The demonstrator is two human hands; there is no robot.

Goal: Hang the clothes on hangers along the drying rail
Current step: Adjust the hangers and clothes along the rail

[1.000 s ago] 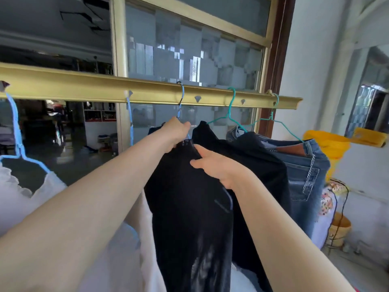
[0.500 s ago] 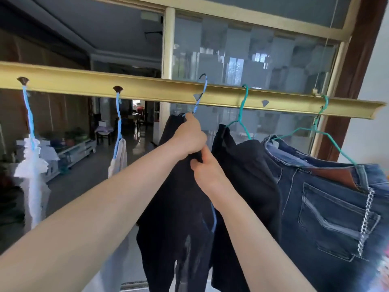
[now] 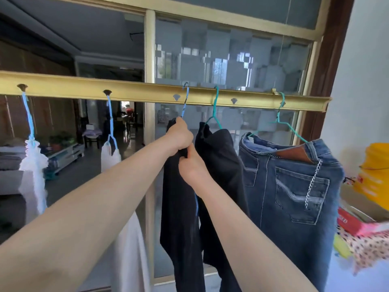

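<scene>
Brushed gold-toned metal drying rail (image 3: 136, 92), dull sheen. At three o'clock, blue denim jeans (image 3: 294, 197), coarse weave, glossy silver chain (image 3: 313, 182). Centre: matt black cloth garment (image 3: 179, 207) on thin blue coated-wire hanger (image 3: 185, 102).

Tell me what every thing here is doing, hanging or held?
left hand: grips black garment's top
right hand: pinches it just below
black garment: held, on blue hanger
blue hanger: hooked over rail
other black garment: hanging on teal hanger
jeans: hanging on second teal hanger
white clothes: hanging

home | drying rail (image 3: 134, 93) w/ jeans (image 3: 294, 197), living rm behind window (image 3: 231, 60)
</scene>
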